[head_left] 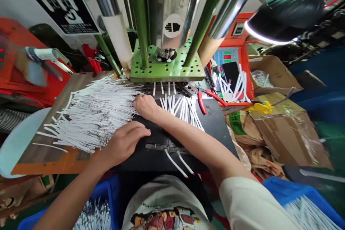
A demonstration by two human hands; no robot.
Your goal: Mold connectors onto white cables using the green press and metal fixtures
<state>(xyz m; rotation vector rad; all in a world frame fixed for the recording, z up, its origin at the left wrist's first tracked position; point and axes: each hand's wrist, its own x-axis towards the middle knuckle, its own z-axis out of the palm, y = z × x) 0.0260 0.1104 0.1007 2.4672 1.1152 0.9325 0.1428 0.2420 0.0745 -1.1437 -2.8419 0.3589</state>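
Note:
A big pile of thin white cable pieces (91, 115) lies across a wooden board (48, 156) on the left. My left hand (125, 141) rests at the pile's near right edge, fingers curled over the cables. My right hand (145, 106) reaches across to the pile's far right edge, fingers closed on the cable ends, what it grips is hidden. Beside it a row of white cables (180, 107) fans out on a black mat (215, 122) below the green press plate (167, 66). A metal strip (164, 147) with two cables lies near me.
Red-handled cutters (206, 99) lie right of the fanned cables. An orange tray (234, 82) holds more white cables. Cardboard boxes (285, 133) stand at right, blue bins (304, 201) of cables sit low on both sides, and a green lamp (285, 14) hangs above.

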